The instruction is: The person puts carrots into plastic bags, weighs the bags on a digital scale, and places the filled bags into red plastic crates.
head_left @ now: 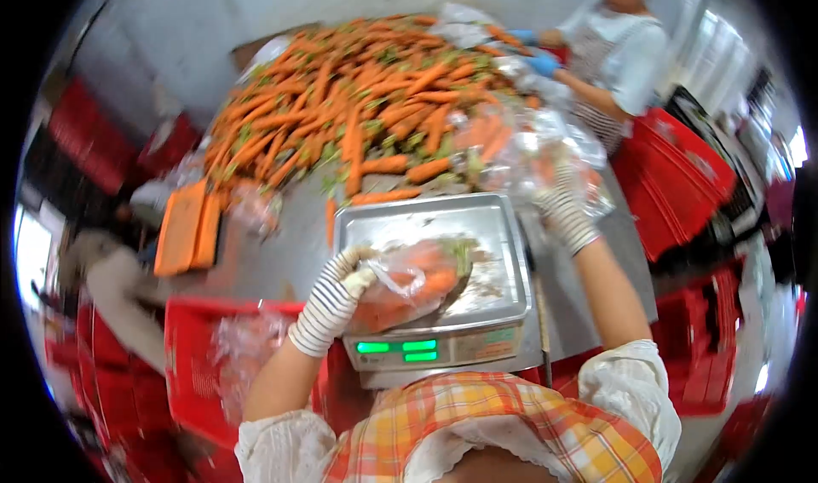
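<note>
My left hand point(342, 289), in a striped glove with pale fingertips, grips a clear plastic bag of carrots point(417, 285) by its left end. The bag is over the metal pan of a digital scale point(503, 253), its right end with green tops tilted toward the back; whether it rests on the pan I cannot tell. Green digits glow on the scale's display point(396, 347), too blurred to read. My right hand point(564, 204), gloved alike, is right of the scale with its fingers on another clear bag of carrots point(588, 172); the fingertips are blurred and partly covered by plastic.
A large heap of loose carrots point(341, 100) covers the table's back. Orange blocks point(183, 227) stand at the left edge. A red crate point(196, 355) with plastic bags is at front left; red crates point(669, 176) are at right. Another person with blue gloves point(543, 61) works at back right.
</note>
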Tool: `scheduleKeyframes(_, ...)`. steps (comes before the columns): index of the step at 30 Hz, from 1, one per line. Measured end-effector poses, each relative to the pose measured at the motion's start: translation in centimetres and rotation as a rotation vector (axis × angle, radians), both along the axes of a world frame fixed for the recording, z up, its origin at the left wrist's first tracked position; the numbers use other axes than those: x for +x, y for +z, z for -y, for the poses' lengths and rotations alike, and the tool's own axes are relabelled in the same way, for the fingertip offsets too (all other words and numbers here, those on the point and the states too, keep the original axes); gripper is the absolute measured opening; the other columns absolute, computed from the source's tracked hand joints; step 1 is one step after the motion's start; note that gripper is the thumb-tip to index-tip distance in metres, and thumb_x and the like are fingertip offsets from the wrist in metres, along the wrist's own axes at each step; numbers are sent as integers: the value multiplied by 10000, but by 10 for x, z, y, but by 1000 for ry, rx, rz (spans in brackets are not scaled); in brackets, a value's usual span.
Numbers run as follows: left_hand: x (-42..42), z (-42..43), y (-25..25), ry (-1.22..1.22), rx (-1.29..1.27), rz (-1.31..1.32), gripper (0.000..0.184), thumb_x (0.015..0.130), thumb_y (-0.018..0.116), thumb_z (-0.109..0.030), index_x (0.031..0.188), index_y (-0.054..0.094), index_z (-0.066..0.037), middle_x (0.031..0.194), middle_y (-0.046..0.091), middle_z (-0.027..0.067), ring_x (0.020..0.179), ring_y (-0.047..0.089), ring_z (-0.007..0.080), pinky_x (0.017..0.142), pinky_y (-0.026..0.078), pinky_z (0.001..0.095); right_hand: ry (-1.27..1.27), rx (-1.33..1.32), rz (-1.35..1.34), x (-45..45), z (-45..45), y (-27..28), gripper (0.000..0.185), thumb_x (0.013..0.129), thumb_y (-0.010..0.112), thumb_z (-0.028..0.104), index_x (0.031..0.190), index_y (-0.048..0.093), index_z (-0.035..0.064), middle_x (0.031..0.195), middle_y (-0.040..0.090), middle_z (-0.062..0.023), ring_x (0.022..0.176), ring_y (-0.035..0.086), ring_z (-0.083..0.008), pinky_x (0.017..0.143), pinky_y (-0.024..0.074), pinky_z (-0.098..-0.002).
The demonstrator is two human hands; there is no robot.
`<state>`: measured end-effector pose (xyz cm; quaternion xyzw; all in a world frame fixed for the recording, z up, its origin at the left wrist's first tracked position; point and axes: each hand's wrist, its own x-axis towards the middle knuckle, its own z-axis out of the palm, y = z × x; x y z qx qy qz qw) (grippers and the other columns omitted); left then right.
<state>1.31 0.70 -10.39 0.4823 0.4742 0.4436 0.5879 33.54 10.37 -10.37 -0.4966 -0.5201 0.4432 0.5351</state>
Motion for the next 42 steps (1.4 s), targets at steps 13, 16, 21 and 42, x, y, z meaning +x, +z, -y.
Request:
scheduleKeyframes(13,-194,216,3,1443,361,-29,415,823,434,-39,1228,522,-11,1130,590,106,974,562,141,784,453,259,-282,-17,-132,228,-176,31,158,871,578,284,885,594,128,790,572,5,696,520,-100,665,427,-242)
scheduleKeyframes(16,-233,252,-36,1518,299,-162,389,822,443,-43,1192,559,-4,1116,610,93,866,539,63,659,400,196,-159,125,-10,296,-191,88,306,917,513,200,1191,570,76,1081,581,-55,903,548,-115,811,429,-225)
scheduleKeyframes(21,-232,220,-94,1525,390,102,457,739,423,5,1171,572,23,1229,576,123,547,365,0,500,301,139,268,329,481,285,-143,193,418,930,491,248,1284,378,57,1278,387,-97,1104,344,-202,914,322,-323)
scheduleKeyframes(42,-197,60,-41,301,140,-1167,575,861,545,-461,1281,453,-79,797,623,176,728,609,277,674,484,360,719,-94,163,-134,60,118,399,881,565,279,1141,558,-23,1040,627,-107,950,614,-167,859,474,-270)
